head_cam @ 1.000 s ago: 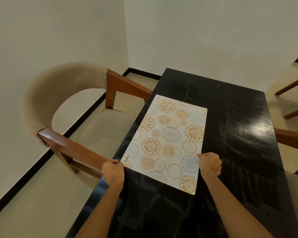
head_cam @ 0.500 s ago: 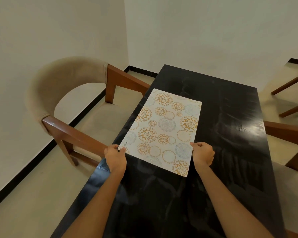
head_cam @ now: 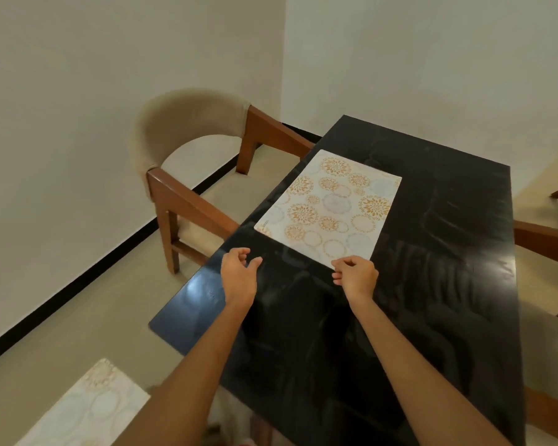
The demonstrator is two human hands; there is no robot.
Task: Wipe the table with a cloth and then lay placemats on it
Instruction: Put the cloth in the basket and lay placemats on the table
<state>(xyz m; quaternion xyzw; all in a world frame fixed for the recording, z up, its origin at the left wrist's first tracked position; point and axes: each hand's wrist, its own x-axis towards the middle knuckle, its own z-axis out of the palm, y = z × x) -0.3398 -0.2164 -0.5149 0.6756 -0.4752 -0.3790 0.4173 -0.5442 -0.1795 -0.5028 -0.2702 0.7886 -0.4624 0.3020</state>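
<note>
Nearest us, a second patterned placemat [head_cam: 84, 410] lies low at the left, off the black table [head_cam: 448, 284], presumably waiting its turn. Both hands hover over the tabletop: the left hand [head_cam: 237, 273] with fingers loosely curled and parted, holding nothing; the right hand [head_cam: 356, 275] likewise curled and empty, at the near corner of the laid placemat [head_cam: 331, 207] (contact unclear). That mat lies flat along the left edge, facing the armchair [head_cam: 187, 162]. The right half offers open room.
</note>
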